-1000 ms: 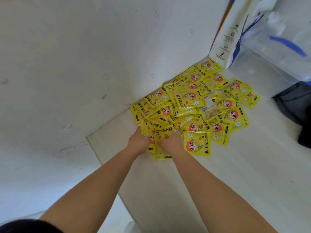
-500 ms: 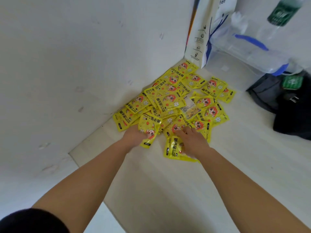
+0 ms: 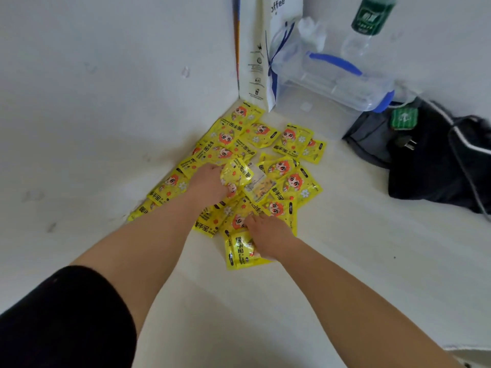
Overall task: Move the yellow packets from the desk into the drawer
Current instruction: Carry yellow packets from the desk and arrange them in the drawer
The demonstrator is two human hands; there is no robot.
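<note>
Several yellow packets [image 3: 292, 140] with a red-haired cartoon face lie in a loose heap on the white desk [image 3: 358, 261], against the white wall on the left. My left hand [image 3: 208, 183] reaches into the middle of the heap and is closed on a crumpled yellow packet [image 3: 237, 173]. My right hand [image 3: 267, 236] rests at the near edge of the heap, fingers curled over a small stack of yellow packets [image 3: 240, 252]. One packet [image 3: 259, 185] lies with its pale back side up. No drawer is in view.
A white paper bag [image 3: 256, 62] stands in the far corner. Beside it sit a clear plastic box with blue handle [image 3: 332, 78] and a green-labelled bottle [image 3: 370, 19]. A black bag [image 3: 435, 160] lies at the right.
My left hand moved further into the heap and gripped a packet. My right hand drew its packets toward me. The view shifted right, showing more of the box, bottle and bag.
</note>
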